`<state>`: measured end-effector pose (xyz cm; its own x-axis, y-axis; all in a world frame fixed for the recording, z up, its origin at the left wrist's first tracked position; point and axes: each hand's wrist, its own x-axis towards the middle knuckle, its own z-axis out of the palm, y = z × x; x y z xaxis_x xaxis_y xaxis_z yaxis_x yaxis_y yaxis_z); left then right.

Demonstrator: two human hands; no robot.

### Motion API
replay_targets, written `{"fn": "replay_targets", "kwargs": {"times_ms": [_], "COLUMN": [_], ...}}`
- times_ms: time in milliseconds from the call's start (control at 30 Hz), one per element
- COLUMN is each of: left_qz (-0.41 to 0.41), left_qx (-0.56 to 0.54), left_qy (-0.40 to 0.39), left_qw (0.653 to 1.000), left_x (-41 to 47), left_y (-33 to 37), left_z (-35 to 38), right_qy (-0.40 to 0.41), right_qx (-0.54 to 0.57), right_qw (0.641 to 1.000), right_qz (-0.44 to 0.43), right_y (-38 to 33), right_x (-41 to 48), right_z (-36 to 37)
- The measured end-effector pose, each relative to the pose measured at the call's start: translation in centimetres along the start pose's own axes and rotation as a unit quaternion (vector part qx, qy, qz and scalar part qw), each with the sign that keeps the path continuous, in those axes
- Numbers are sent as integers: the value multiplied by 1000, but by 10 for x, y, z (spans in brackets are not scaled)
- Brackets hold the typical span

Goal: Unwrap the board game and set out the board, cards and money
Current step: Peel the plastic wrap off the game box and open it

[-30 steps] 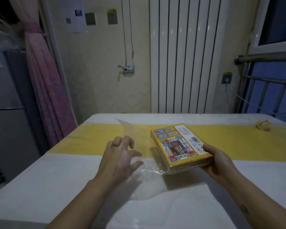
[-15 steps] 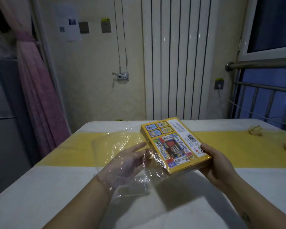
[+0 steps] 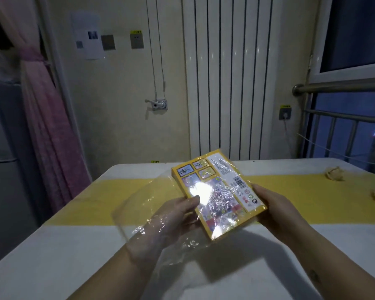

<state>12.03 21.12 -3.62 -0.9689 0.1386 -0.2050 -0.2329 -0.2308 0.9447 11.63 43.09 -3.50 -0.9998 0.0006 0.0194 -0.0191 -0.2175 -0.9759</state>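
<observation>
— Status on the unwrap?
— Partway. Box [image 3: 220, 191] is off the surface [image 3: 52, 256], held tilted in mid-air, printed back face and barcode up. Film [image 3: 136, 204] is loose and billows out to the left, but a layer lies across the top face with a big glare patch on it. Not free yet.
— Hands?
— Left hand [image 3: 175, 215] is under the film, which drapes over it to the wrist. Thumb on the box's left edge, fingers run beneath, so it pinches that edge. Detail is blurry through the plastic. Right hand [image 3: 275, 211] grips the near right corner, fingers curled underneath, thumb along the side.
— Box opened?
— No. Closed, nothing lifted. Board, cards, money: none visible, presumably all inside.
— What's left?
— My read: nearly everything. Pull the film off, put it aside, open the box, lay out all three sets.
— Anything else on the surface?
— Yellow band [image 3: 312, 200] runs across it below the box. Crumpled pale lumps [image 3: 333, 175] sit far right, well apart from the box. Can't tell what they are.
— Risk?
— Film clings to the left hand, so it may drag the box coming off.
</observation>
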Motion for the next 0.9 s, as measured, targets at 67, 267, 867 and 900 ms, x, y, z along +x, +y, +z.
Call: {"fn": "replay_targets", "kwargs": {"times_ms": [67, 267, 867, 900], "left_qz": [12, 57, 95, 88], "left_qx": [4, 33, 55, 53], "left_qy": [9, 21, 151, 163], "left_qw": [1000, 998, 982, 981], "left_x": [0, -12, -35, -33], "left_y": [1, 10, 21, 19], "left_z": [-4, -16, -109, -111], "right_qy": [19, 107, 180, 189], "right_qx": [2, -52, 165, 205], "right_qw": [1000, 993, 969, 957], "right_qz": [19, 5, 46, 75], "right_y": [1, 6, 19, 24], "right_x": [6, 21, 43, 40], "right_z": [-2, 11, 38, 46]}}
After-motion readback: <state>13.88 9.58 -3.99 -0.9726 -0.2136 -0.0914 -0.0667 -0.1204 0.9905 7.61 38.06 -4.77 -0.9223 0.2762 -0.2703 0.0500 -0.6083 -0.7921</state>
